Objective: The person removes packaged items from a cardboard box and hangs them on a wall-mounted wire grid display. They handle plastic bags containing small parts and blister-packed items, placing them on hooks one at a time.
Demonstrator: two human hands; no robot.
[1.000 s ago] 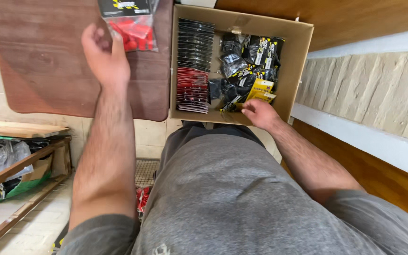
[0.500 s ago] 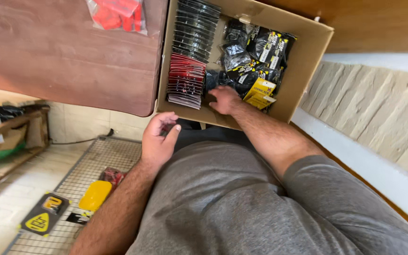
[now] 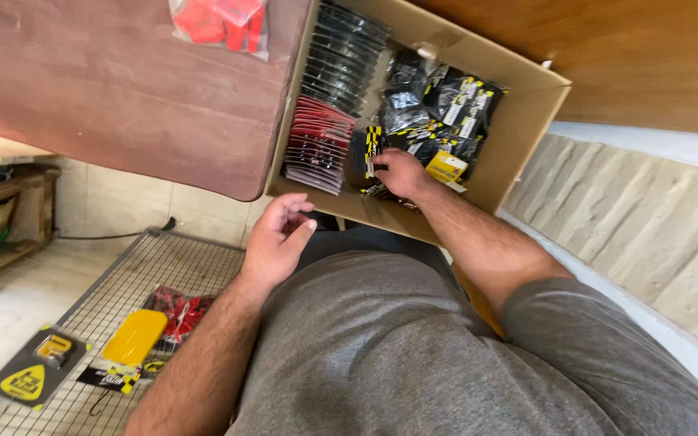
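Observation:
An open cardboard box sits in front of me beside a brown table. It holds a row of flat black packets, a row of red packets and a heap of black and yellow packets. My right hand reaches into the box and its fingers close on a black and yellow packet at the edge of the heap. My left hand hovers over my lap just below the box's near edge, fingers loosely curled and holding nothing.
A clear bag of red parts lies on the table. Low at the left, a wire mesh rack carries a yellow item, a red packet and a black and yellow package. A stone wall runs along the right.
My left hand has come down from the bag of red parts on the table to my lap. My right hand has moved further into the box onto a packet.

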